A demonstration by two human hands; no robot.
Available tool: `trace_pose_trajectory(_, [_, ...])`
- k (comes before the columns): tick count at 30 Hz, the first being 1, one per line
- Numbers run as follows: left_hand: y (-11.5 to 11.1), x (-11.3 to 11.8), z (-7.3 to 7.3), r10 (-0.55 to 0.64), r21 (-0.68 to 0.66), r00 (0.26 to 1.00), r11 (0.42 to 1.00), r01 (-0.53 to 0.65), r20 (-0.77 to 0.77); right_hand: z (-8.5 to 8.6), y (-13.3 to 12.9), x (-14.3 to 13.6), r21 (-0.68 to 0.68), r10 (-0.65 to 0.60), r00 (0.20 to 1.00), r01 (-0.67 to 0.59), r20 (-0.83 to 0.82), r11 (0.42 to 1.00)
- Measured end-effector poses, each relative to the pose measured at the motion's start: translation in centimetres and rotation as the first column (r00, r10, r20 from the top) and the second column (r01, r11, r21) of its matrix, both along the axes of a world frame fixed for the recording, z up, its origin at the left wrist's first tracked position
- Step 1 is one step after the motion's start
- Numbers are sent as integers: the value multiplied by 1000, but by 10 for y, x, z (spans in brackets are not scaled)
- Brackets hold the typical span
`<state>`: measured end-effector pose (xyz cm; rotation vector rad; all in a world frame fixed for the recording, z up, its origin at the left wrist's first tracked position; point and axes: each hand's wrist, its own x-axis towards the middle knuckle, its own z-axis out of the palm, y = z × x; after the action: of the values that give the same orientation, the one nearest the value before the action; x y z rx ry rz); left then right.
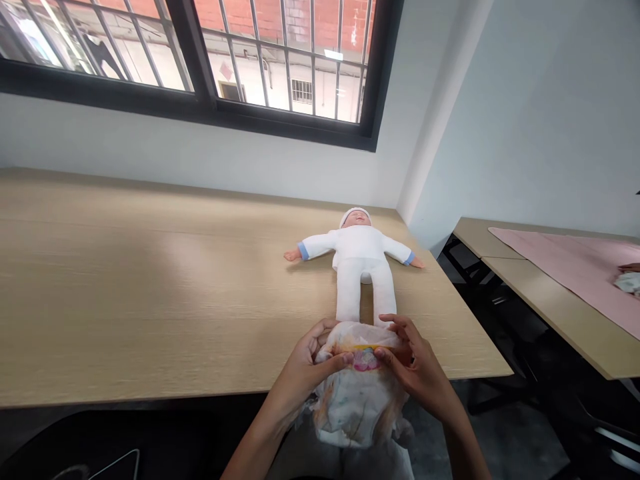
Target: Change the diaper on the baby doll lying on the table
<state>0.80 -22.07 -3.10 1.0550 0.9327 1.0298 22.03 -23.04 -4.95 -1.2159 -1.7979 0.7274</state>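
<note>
A white diaper (357, 407) with a colourful printed waistband hangs at the table's front edge, held between both hands. My left hand (315, 357) grips its left side, thumb across the print and fingers behind. On the right side, my right hand (407, 360) pinches it with the thumb on the front, its index finger raised near the doll's foot. A baby doll (363, 243) in white clothes with blue cuffs and a white cap lies on its back just beyond, arms spread, legs towards me. The diaper hides the doll's feet.
The doll lies near the right end of the wooden table (150, 287). A second table (550, 293) with a pink cloth (575, 267) stands at the right, where part of a person's hand touches something white. A black chair (125, 440) is at lower left. Behind is a barred window.
</note>
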Motion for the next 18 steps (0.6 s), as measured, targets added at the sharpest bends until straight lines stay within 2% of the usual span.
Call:
trace_pose_trajectory(7, [3, -4, -4, 65, 7, 998, 998, -65, 23, -2, 0, 2, 3, -17, 1000, 17, 7, 1000])
trace_pose_trajectory(11, [6, -8, -8, 77, 41, 997, 996, -78, 26, -2, 1, 2, 56, -41, 999, 41, 9, 998])
trace_pose_trajectory(18, [6, -10, -8, 80, 39, 996, 996, -81, 37, -1, 0, 2, 67, -57, 998, 56, 24, 996])
